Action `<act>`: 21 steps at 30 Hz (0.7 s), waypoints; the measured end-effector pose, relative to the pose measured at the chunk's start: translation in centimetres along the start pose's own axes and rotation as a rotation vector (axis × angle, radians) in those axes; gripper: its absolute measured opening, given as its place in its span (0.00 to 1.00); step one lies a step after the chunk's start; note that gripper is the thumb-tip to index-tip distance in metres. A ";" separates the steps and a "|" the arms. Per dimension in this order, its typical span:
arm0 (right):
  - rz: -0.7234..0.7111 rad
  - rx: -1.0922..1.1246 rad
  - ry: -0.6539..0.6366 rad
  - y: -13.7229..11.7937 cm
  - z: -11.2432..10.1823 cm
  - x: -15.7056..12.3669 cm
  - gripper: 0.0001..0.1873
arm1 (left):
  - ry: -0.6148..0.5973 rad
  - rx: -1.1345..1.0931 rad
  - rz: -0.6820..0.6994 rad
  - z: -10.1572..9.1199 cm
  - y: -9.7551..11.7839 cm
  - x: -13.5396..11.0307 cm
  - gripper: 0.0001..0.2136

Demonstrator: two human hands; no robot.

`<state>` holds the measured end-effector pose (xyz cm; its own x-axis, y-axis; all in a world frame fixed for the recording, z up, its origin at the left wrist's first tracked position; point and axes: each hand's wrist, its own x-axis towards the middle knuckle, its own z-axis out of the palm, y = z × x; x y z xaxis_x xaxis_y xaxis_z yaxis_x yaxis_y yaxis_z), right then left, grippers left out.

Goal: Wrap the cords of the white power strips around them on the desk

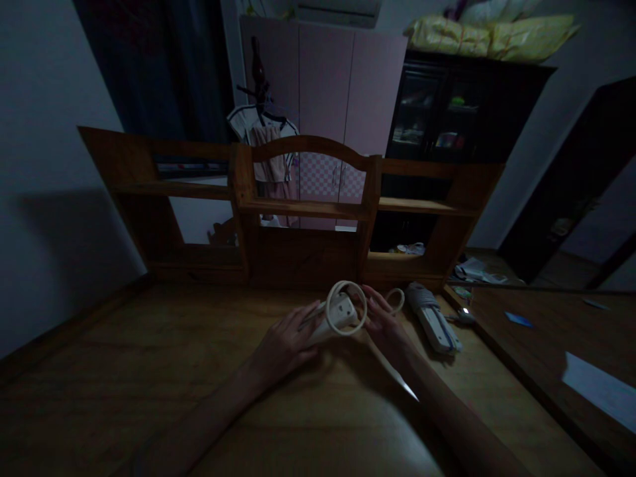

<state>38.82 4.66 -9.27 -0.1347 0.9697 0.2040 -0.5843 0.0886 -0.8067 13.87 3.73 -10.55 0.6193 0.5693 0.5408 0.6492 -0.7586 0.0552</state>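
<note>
A white power strip (340,310) is held above the wooden desktop by my left hand (288,334), whose fingers wrap round its near end. Sockets show on the strip's upper face. Its pale cord (366,306) loops over the strip's far end. My right hand (381,319) pinches the cord just right of the strip, with a smaller loop standing out beyond the fingers. Right of that hand, a second power strip (437,328) lies on the desk, its grey cord wound round its far end.
A wooden shelf unit (303,211) stands along the back of the desk (149,371). At the right, a lower brown surface carries a white paper sheet (601,387) and a blue card (518,319). A plug (464,317) rests near the desk's right edge.
</note>
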 end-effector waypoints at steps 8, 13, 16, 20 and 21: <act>-0.015 -0.006 0.043 -0.1 -0.2 0.0 0.21 | -0.011 0.029 -0.032 0.1 -0.8 0.0 0.33; -0.048 0.008 0.062 -0.5 -1.2 0.3 0.21 | -0.023 0.012 -0.022 0.0 -1.1 0.0 0.33; -0.096 0.041 0.089 -1.2 -2.2 1.0 0.20 | 0.040 -0.029 -0.112 0.1 -1.5 0.0 0.30; -0.085 0.056 0.137 -1.6 -3.1 1.5 0.19 | 0.177 -0.157 -0.334 0.0 -1.8 0.1 0.28; -0.071 0.056 0.141 -1.5 -3.1 1.4 0.19 | 0.207 -0.209 -0.386 -0.1 -1.7 0.1 0.27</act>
<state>41.97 6.61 -9.46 0.0199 0.9842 0.1758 -0.6325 0.1486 -0.7602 12.82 5.09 -10.51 0.2359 0.7629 0.6019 0.6986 -0.5637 0.4407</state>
